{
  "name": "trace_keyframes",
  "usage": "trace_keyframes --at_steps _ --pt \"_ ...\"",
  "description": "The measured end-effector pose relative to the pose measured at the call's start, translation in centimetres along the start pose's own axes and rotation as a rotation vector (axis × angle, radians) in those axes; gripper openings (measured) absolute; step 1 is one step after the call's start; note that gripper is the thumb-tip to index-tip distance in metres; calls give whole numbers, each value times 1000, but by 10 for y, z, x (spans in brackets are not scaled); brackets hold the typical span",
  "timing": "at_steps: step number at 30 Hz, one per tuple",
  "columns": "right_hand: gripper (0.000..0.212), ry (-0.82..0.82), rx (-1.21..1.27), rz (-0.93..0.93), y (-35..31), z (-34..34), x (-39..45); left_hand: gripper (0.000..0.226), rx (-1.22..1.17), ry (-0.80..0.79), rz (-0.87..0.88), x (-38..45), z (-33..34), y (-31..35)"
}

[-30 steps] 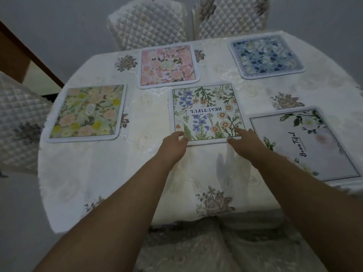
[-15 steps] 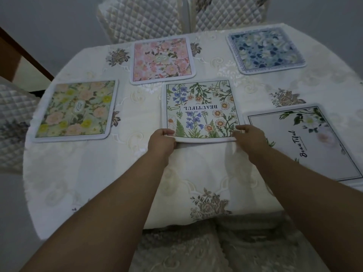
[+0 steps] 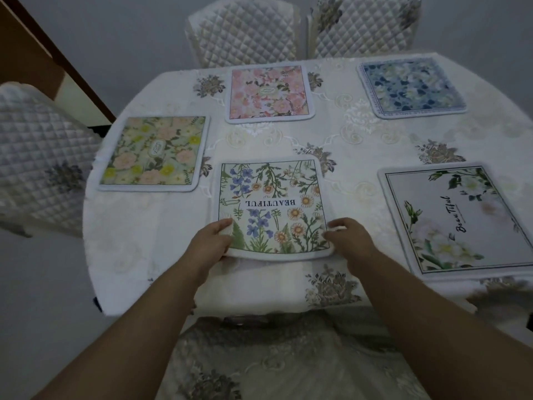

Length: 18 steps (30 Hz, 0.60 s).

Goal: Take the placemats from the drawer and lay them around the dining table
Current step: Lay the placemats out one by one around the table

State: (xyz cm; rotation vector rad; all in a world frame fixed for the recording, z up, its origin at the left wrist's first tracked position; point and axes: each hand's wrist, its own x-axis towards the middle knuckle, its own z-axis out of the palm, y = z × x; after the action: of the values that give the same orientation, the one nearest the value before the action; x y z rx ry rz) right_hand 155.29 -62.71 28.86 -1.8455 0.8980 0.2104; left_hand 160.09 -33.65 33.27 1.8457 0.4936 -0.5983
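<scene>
A wildflower placemat (image 3: 271, 203) printed "BEAUTIFUL" lies near the front edge of the round table (image 3: 346, 145). My left hand (image 3: 212, 241) pinches its near left corner, thumb on top. Its near right corner is gripped by my right hand (image 3: 349, 238). The near edge looks slightly lifted off the cloth. Four other mats lie flat around it: a yellow-green floral one (image 3: 154, 153) at left, a pink floral one (image 3: 269, 92) at the back, a blue one (image 3: 411, 85) at back right, and a white-rose one (image 3: 458, 217) at right.
A cream embroidered tablecloth (image 3: 259, 287) hangs over the near table edge. Quilted chair backs stand behind the table (image 3: 245, 30), (image 3: 363, 21) and at the left (image 3: 40, 157). A covered seat (image 3: 274, 362) sits below my arms. A wooden door frame (image 3: 57, 62) runs at upper left.
Both hands went from resting at the mat's near edge to gripping its corners, and they drew the wildflower mat toward me, nearer the table's front edge.
</scene>
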Motion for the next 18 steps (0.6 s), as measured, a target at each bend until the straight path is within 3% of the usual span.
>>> trace_keyframes --at_steps 3,8,18 --pt "22 -56 -68 -32 7 19 -24 53 97 12 61 -5 -25 -25" --pt "27 49 -242 -193 21 32 -46 60 311 -38 138 -12 -40 -53" --pt "33 47 -381 -262 34 37 -53 59 448 9 253 -16 -31 -93"
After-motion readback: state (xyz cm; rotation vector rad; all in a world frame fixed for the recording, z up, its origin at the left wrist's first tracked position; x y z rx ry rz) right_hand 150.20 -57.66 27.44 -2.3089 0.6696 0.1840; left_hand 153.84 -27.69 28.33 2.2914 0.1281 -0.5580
